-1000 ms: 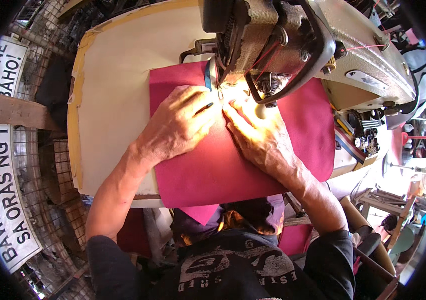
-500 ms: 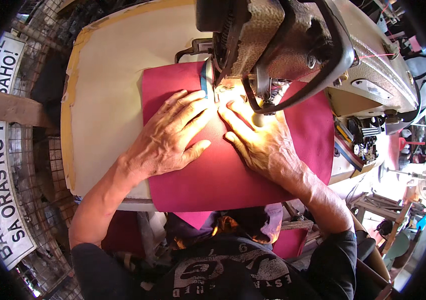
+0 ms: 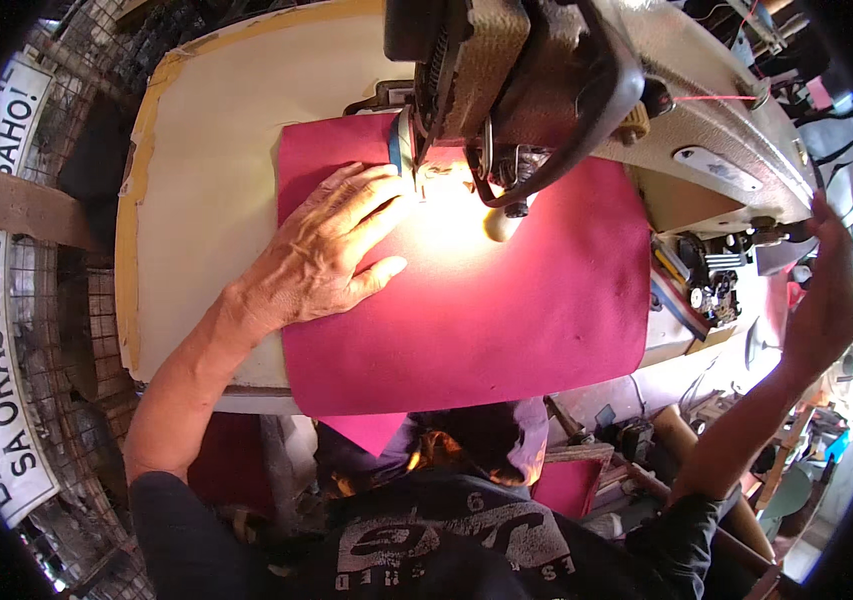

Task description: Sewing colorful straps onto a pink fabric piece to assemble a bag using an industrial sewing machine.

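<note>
Fabric [image 3: 476, 300], a red sheet, lies flat under the left hand [image 3: 331, 250], which presses it with fingers spread, tips just beside the needle [image 3: 416, 165]. Right hand [image 3: 826, 300] is well apart at the machine [image 3: 686, 130]'s far end; its grip cannot be told.

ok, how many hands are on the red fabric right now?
1. The left hand lies flat on the red fabric, fingers toward the needle of the sewing machine. The right hand is off it, out at the machine's right end.
</note>
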The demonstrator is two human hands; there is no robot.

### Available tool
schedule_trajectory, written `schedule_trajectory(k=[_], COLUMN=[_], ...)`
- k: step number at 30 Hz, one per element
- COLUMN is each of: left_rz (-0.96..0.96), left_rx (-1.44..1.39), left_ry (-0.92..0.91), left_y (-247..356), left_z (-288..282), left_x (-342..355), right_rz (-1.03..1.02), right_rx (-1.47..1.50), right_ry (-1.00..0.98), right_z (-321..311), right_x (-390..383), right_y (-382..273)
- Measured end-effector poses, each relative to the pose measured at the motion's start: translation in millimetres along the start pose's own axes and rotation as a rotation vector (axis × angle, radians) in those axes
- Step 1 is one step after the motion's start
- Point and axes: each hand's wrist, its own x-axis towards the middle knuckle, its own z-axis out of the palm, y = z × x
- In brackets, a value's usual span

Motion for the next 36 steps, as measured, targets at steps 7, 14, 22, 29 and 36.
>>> schedule_trajectory(k=[7, 14, 22, 29, 36], left_rz=[-0.022, -0.031, -0.035, -0.016, -0.038], left_rx=[-0.020, -0.033, -0.037, 0.056, 0.050], left_ry=[-0.038, -0.029, -0.026, 0.028, 0.021], left_y=[-5.5, -9.3, -10.1, -4.5, -8.7], left_z=[-3.8, -0.9, -1.3, 0.4, 3.8], left_x=[4.2, 3.1, 2.8, 4.0, 5.3], right_rz=[0.104, 0.403, -0.235, -0.388, 0.586], right_rx=[-0.249, 0.040, -0.418, -0.392, 0.585], right_ry=[-0.257, -0.345, -0.366, -0.422, 0.362], right_z=[26.9, 35.8, 33.6, 12.0, 78.2], right_x=[182.6, 185.6, 188.7, 162.8, -31.4], right_y=[161.4, 217.4, 223.5, 216.2, 225.5])
